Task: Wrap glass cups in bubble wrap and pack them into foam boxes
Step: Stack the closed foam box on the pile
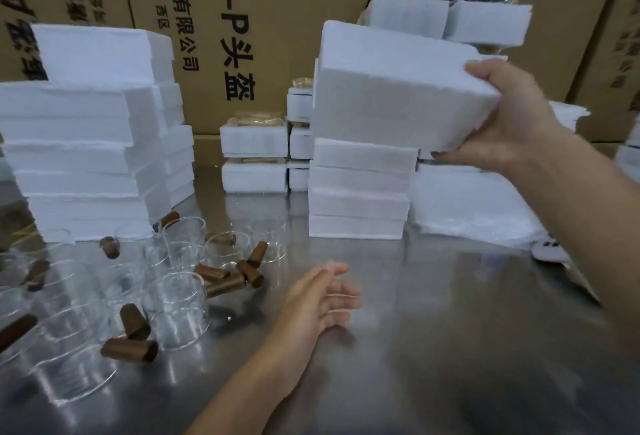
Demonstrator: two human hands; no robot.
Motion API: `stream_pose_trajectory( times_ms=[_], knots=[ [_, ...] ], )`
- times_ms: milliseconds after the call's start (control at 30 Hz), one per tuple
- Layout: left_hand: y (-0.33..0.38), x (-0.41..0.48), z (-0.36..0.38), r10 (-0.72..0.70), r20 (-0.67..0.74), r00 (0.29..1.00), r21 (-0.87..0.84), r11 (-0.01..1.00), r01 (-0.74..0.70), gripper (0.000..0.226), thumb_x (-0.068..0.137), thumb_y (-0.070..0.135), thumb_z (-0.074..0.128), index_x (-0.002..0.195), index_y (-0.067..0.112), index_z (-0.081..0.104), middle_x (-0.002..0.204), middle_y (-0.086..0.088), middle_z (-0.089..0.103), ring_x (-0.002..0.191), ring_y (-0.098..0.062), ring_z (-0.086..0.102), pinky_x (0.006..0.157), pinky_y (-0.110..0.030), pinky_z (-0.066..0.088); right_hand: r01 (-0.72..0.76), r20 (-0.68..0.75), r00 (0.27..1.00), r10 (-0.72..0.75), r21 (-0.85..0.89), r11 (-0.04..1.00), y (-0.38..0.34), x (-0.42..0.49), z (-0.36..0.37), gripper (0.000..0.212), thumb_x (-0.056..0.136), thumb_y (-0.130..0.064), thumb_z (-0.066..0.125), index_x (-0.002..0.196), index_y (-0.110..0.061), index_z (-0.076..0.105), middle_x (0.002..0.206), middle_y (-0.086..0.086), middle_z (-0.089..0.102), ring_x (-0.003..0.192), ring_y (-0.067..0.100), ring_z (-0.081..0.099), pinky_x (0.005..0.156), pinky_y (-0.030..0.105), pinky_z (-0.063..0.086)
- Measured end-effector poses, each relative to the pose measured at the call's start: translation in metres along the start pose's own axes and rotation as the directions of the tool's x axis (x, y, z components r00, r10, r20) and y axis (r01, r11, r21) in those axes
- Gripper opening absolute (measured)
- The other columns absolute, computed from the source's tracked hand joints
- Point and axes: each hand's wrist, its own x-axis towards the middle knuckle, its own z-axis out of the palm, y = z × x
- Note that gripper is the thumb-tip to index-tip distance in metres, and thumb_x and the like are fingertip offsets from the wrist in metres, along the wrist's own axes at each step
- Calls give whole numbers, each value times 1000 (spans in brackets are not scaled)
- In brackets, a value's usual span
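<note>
While a tall stack of foam boxes [86,143] stands at the far left of our steel table [450,330], the glass cups [176,310] crowd just in front of it, clear and thin-walled, each with a brown wooden handle [133,322]; none is wrapped yet. We judge them slippery and fragile, best taken one at a time round the body or by the handle. Our left hand [318,299] hovers over bare steel just beside them, fingers straight and loosely spread, holding nothing. Further right, one foam box [398,95] hangs tilted above a shorter stack [360,192], with our right hand [509,123] clamped on its right end from above and below. It looks light, stiff and crumbly at the edges, so a broad grip suits it. White wrapping sheets [467,206] lie at the right.
</note>
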Motion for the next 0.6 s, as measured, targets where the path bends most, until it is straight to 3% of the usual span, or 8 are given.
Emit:
stream_pose_trajectory(
  times_ms=[100, 267, 400, 500, 600],
  knots=[
    [-1, 7, -2, -27, 1, 1000, -44, 999, 27, 18, 95, 13, 46, 89, 8, 62, 63, -6, 63, 57, -17, 62, 53, -21, 46, -41, -87, 996, 32, -102, 994, -9, 32, 20, 26, 78, -31, 63, 100, -24, 52, 110, 4, 56, 97, 26, 59, 80, 45, 47],
    [-4, 16, -5, -17, 1, 1000, -33, 999, 17, 12, 93, 7, 52, 89, 7, 64, 61, -4, 63, 55, -16, 60, 51, -20, 46, -101, -193, 979, 58, -218, 971, -1, 69, 31, 20, 78, -32, 63, 91, -23, 51, 97, 3, 50, 94, 28, 54, 65, 46, 42],
    [-9, 18, -3, 11, 46, 999, 17, 1000, -11, 6, 88, 3, 62, 91, 8, 63, 60, 0, 63, 58, -16, 56, 45, -20, 45, -124, -231, 971, 66, -247, 961, 1, 90, 31, 21, 78, -31, 64, 93, -23, 52, 99, 2, 48, 95, 28, 53, 66, 49, 42],
    [-11, 18, -3, 52, 85, 995, 51, 997, -57, 9, 82, 9, 61, 91, 8, 62, 60, 0, 63, 55, -11, 59, 52, -18, 45, -169, -255, 962, 96, -284, 944, 1, 100, 30, 28, 77, -31, 66, 98, -21, 51, 102, 4, 49, 98, 30, 51, 76, 54, 41],
    [-12, 18, -2, 72, 128, 989, 127, 988, -89, 25, 69, 21, 58, 92, 12, 63, 61, 4, 64, 58, -7, 61, 60, -19, 46, -215, -276, 953, 127, -317, 924, 6, 104, 34, 24, 78, -31, 66, 92, -19, 50, 98, 4, 49, 93, 29, 52, 71, 52, 42]
  ],
)
